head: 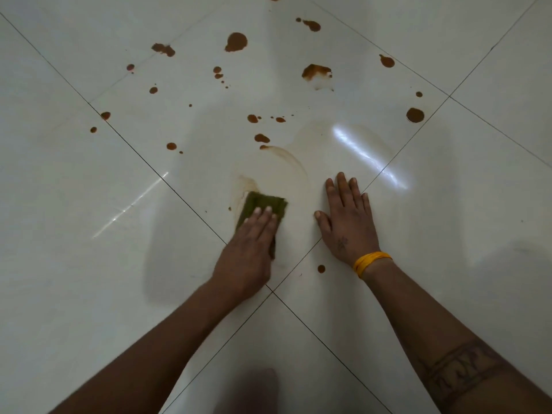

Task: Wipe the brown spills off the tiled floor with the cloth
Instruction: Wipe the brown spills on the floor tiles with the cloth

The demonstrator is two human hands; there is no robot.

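Observation:
My left hand (249, 249) presses flat on an olive-green cloth (264, 204) on the white tiled floor (89, 264), fingers laid over its near half. A pale brown smear (286, 158) curves just beyond the cloth, with another faint smear (243, 186) at the cloth's far left corner. Several brown spills dot the tiles farther away, among them a round blot (236, 42), a partly smeared patch (315, 71) and a blot at the right (415, 115). My right hand (348, 219) rests palm-down on the floor beside the cloth, fingers spread, holding nothing. One small brown drop (321, 268) lies between my wrists.
Dark grout lines (167, 180) cross the floor diagonally and meet near my left wrist. A yellow band (370, 262) circles my right wrist. A blurred dark shape (254, 389) sits at the bottom edge. Light glare (367, 155) streaks the wet tile right of the smear.

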